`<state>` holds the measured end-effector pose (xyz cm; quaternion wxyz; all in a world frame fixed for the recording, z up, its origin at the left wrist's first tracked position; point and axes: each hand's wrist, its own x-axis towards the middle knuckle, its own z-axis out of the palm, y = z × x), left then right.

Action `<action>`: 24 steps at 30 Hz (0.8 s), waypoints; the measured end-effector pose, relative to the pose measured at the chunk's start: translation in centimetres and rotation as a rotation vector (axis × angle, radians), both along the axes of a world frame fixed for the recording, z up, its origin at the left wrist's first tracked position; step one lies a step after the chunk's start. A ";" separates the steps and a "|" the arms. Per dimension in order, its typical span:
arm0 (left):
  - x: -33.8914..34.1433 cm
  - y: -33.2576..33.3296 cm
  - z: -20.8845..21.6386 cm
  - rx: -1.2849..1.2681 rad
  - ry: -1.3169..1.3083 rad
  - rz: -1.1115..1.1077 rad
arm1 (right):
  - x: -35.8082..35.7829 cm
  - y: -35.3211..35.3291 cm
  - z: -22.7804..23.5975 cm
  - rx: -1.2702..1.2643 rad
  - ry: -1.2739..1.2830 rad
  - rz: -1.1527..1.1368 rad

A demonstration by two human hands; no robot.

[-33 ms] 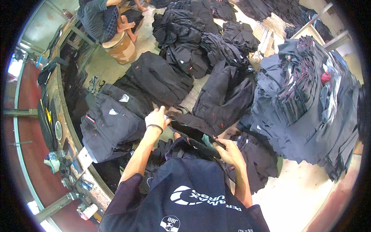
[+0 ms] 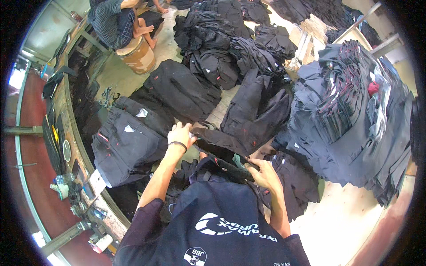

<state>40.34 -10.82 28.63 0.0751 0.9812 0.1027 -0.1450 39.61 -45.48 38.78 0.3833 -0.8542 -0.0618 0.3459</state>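
Note:
A pair of black trousers [image 2: 226,142] is stretched between my two hands, its waist opening spread and facing up. My left hand [image 2: 179,135] is closed on the left end of the waistband. On the other end, the fingers of my right hand [image 2: 264,174] pinch the edge, with a bit of green lining [image 2: 239,161] showing beside them. The lower part of the garment drops toward my lap and is mostly hidden. Folded black trousers [image 2: 126,142] lie left of my left hand, and another dark garment [image 2: 295,181] lies to the right of my right hand.
A tall stack of dark garments [image 2: 328,119] rises at the right. More black garments [image 2: 208,31] are heaped ahead on the floor. A worn table edge [image 2: 73,133] runs along the left. Another person [image 2: 111,22] sits on a brown drum [image 2: 137,56] at the far left.

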 end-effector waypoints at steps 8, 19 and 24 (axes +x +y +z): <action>1.4 2.4 -3.3 -0.603 0.345 -0.094 | 0.3 -1.5 -0.3 0.003 -0.183 -0.074; -1.1 1.1 -2.5 -0.430 0.402 -0.285 | -0.3 -0.7 -2.5 -0.056 -0.174 -0.213; -0.1 2.0 -1.7 -0.582 0.422 -0.295 | 0.6 -0.9 -3.3 -0.184 -0.153 -0.282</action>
